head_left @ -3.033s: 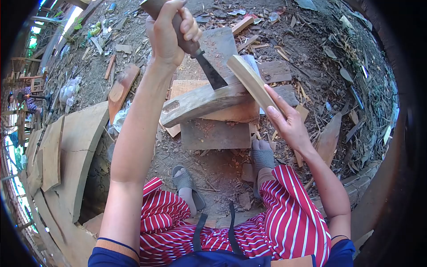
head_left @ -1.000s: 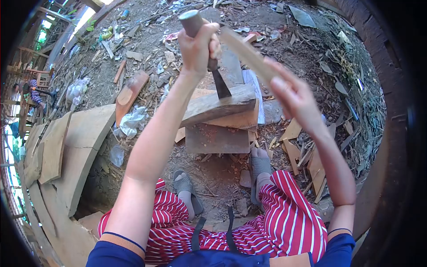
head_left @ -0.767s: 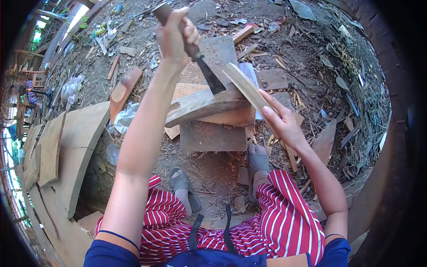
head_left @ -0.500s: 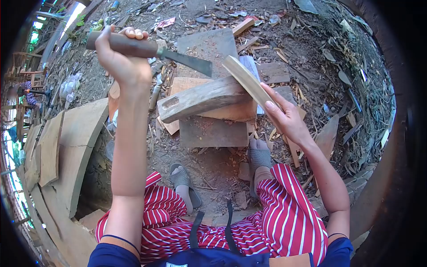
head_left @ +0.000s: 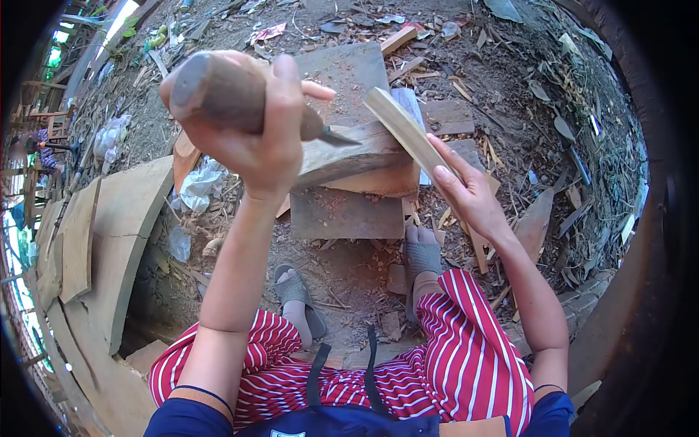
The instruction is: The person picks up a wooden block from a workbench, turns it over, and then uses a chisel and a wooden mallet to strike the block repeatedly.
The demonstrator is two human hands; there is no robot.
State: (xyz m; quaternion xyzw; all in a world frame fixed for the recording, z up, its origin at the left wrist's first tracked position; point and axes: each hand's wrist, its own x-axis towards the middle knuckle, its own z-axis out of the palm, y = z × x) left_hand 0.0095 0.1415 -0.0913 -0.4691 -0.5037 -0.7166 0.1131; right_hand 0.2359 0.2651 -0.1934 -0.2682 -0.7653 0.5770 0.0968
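My left hand (head_left: 255, 135) is raised close to the camera, gripping the thick wooden handle of a chopping knife (head_left: 233, 91); only a short piece of its dark blade shows past my fingers. My right hand (head_left: 466, 193) holds a pale, flat wooden stick (head_left: 404, 131) by its lower end. The stick leans with its upper end over a weathered wooden block (head_left: 349, 153), which rests on stacked boards (head_left: 346, 211).
Wood chips and offcuts litter the dirt ground. Large curved planks (head_left: 120, 233) lie at the left. My feet in grey sandals (head_left: 426, 258) rest in front of the block. Plastic scraps (head_left: 200, 182) lie left of the boards. Another person (head_left: 44, 142) sits far left.
My left hand has swung the knife from out at the left to high in front of the camera, above the block. My right hand and the stick have stayed put.
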